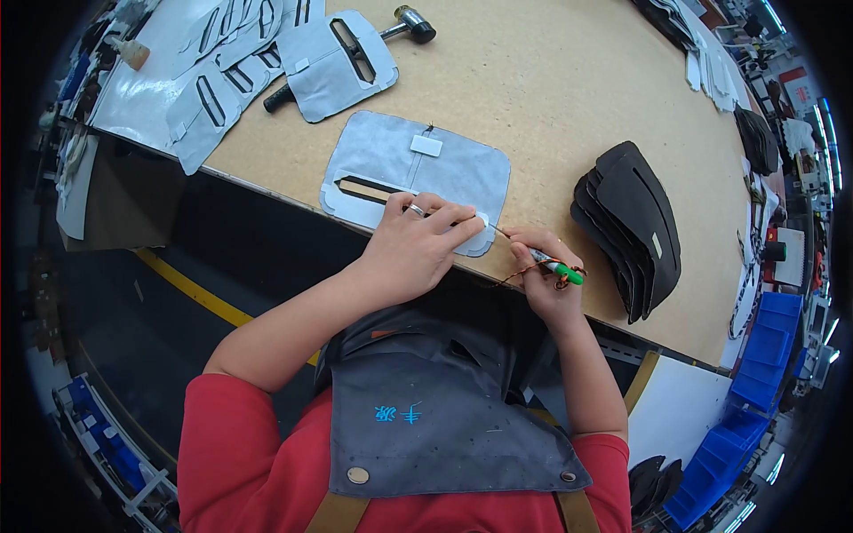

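Beneath your left hand [413, 249], fingertips bunched on it (pinching or just pressing, can't tell), lies the grey panel [471, 173]: probably light, soft, easily creased; hold near its edges. Your right hand [552, 295] grips a green-ended tool [569, 274] just beside those fingertips.

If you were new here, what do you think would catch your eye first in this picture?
Probably the green-ended tool in the right hand's grip, its thin tip pointing toward the pale grey piece under the left hand's grip. Next comes the dark fanned stack on the table's right side, then the hammer near the top edge, partly covered by another grey piece.
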`<state>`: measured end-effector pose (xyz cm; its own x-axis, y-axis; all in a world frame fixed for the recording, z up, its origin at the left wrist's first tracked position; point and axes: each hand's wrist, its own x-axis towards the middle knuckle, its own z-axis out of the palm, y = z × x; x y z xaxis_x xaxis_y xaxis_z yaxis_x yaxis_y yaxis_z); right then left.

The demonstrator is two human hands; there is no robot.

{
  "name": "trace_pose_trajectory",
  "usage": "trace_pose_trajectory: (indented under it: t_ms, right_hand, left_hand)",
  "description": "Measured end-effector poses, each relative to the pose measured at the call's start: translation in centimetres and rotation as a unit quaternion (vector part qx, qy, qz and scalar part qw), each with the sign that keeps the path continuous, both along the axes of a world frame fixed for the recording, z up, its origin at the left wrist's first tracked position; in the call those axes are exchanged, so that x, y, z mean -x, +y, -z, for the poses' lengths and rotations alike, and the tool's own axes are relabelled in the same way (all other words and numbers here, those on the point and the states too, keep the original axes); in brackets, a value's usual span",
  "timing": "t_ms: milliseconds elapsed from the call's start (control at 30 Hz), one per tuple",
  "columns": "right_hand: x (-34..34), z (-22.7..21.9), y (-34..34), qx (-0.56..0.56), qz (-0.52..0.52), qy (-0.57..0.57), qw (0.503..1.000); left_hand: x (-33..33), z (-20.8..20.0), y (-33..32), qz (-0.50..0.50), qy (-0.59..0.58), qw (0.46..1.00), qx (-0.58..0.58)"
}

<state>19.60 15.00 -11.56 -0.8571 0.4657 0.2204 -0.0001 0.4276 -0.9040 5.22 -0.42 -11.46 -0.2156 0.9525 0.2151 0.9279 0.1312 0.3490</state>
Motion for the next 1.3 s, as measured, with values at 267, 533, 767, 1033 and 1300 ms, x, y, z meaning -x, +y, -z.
trace_pose_trajectory:
  t_ms: [267, 533, 767, 1033, 1300]
  right_hand:
    - [0.3, 0.4, 0.0, 0.089, 0.061, -0.016, 0.994]
    - [0.9, 0.0, -1.7, -0.325, -0.025, -0.033, 0.945]
    - [0.5, 1.4, -2.3, -0.446, -0.066, -0.013, 0.892]
    - [-1.2, -1.0, -2.3, -0.245, 0.017, 0.097, 0.964]
    - [3.2, -2.0, 0.6, 0.157, 0.118, 0.051, 0.979]
  left_hand:
    - [1.1, -0.4, 0.2, -0.014, -0.091, 0.996, -0.006]
    - [-0.7, 2.0, 0.9, -0.012, 0.069, 0.997, -0.029]
    - [0.5, 0.9, -0.3, -0.045, -0.289, 0.956, -0.002]
    - [6.0, -2.3, -5.7, -0.065, -0.113, 0.991, 0.006]
    - [9.7, -2.4, -5.3, -0.122, -0.543, 0.803, -0.212]
